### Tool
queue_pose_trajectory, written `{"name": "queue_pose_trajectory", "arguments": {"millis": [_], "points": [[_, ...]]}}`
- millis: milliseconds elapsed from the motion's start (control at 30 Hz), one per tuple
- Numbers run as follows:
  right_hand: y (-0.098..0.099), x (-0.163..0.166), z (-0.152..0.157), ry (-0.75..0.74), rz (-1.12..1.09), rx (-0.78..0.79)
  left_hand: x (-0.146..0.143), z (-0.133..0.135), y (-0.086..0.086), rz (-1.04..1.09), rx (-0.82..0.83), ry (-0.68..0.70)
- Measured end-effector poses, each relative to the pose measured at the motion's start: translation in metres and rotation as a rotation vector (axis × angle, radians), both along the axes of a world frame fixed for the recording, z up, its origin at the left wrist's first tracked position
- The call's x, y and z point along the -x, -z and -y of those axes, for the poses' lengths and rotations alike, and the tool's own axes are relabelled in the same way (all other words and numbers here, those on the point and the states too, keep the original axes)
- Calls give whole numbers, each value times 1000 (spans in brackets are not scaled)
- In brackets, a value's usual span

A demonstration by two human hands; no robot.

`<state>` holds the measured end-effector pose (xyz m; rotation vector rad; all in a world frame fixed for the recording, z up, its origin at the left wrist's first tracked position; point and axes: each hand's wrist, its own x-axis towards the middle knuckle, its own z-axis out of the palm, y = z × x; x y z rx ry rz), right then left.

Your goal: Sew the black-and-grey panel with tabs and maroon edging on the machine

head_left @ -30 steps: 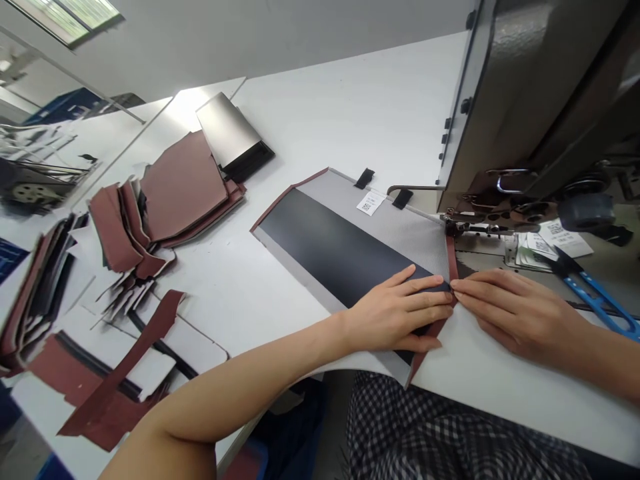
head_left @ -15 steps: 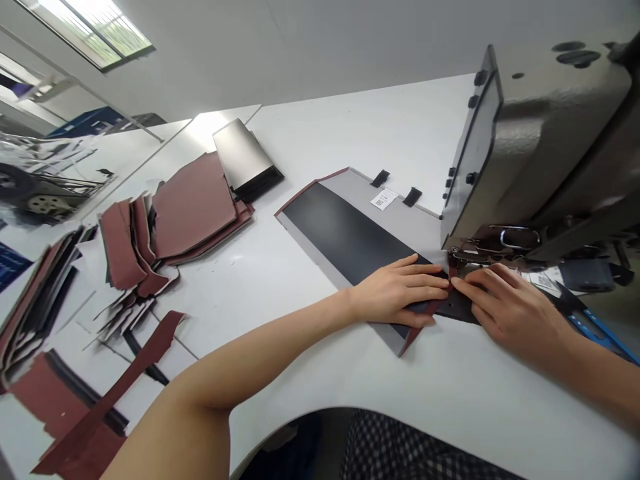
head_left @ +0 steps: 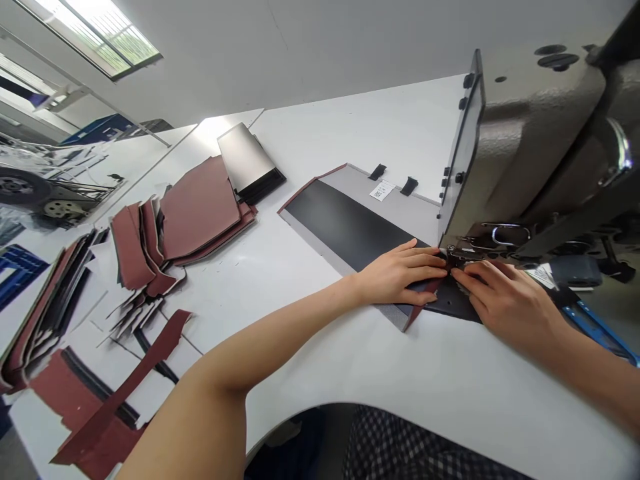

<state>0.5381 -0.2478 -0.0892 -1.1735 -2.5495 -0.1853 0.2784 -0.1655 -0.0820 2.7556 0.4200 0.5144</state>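
A flat grey and black panel [head_left: 350, 223] with a maroon edge strip lies on the white table [head_left: 320, 147], its near end under the presser foot [head_left: 457, 253] of a grey sewing machine [head_left: 530, 140]. My left hand [head_left: 400, 273] lies flat on the panel's near end, fingers stretched toward the foot. My right hand [head_left: 500, 300] rests palm down just right of it, fingers pressed on the maroon strip at the foot. A small white label [head_left: 382, 191] and two black tabs sit at the panel's far edge.
Stacks of maroon cut pieces [head_left: 195, 213] and loose maroon strips [head_left: 115, 393] cover the table's left part. A dark stack with a shiny top [head_left: 247, 163] lies behind them. Blue-handled snips [head_left: 597, 327] lie right of the machine. Checked fabric [head_left: 400, 447] shows below the table edge.
The panel has been fed away from me under the machine, so less of it shows in front of the foot. Both hands moved along with it toward the presser foot.
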Motion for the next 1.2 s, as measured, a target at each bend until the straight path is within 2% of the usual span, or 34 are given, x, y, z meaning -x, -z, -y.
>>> {"name": "queue_pose_trajectory", "arguments": {"millis": [133,233,433,533,800,933,1200], "points": [[-1,2,-1,17,-14,-19,1,-1,-1,-35,20,-7],[-3,1,-1,-11,-19,-51,-4,11,-3,-54,31,-69],[-4,0,0,35,-178,-44,-37,71,-9,-79,102,-486],[-5,2,1,86,-189,-35,-48,84,-10,-82,113,-553],[-6,0,2,111,-215,29,-50,64,-5,-77,48,-538],[-12,-5,2,20,-217,80,-50,56,-8,-96,7,-522],[-26,-10,39,-71,-332,242,-35,61,-12,-41,28,-146]]}}
